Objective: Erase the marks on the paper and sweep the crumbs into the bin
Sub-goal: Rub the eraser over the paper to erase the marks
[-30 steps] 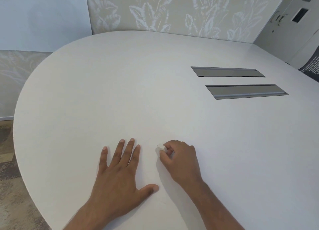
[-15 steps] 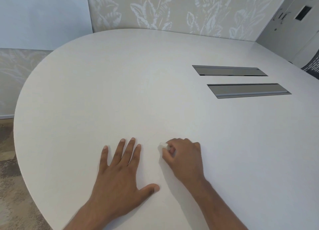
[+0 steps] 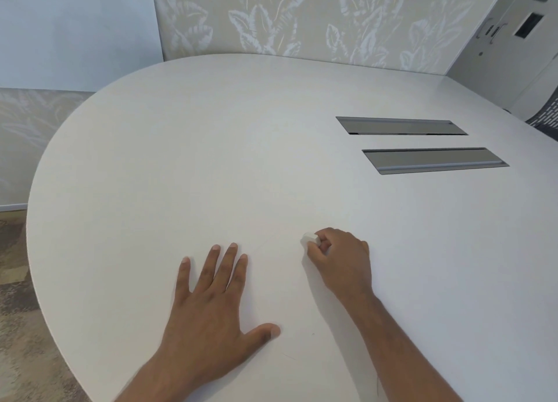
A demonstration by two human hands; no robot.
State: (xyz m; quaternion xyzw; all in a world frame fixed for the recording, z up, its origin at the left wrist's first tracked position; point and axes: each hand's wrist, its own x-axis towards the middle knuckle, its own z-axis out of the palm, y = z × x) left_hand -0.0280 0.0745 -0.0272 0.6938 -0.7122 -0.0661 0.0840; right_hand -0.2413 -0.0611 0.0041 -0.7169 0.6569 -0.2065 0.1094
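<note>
A white sheet of paper (image 3: 290,305) lies on the white table, barely distinct from it; only faint edge lines and thin pencil traces show. My left hand (image 3: 211,299) rests flat on the paper with fingers spread, holding nothing. My right hand (image 3: 338,259) pinches a small white eraser (image 3: 309,238) between thumb and fingers, its tip down on the paper to the right of my left fingertips. No bin is in view, and I can make out just a tiny dark speck or two on the sheet.
The rounded white table (image 3: 211,148) fills the view. Two grey recessed cable hatches (image 3: 434,159) sit at the right. The table's left edge drops to patterned carpet (image 3: 18,326). A dark mesh chair (image 3: 546,115) shows at the far right.
My right hand with the eraser has slid slightly up and to the right across the paper. My left hand has stayed flat in place.
</note>
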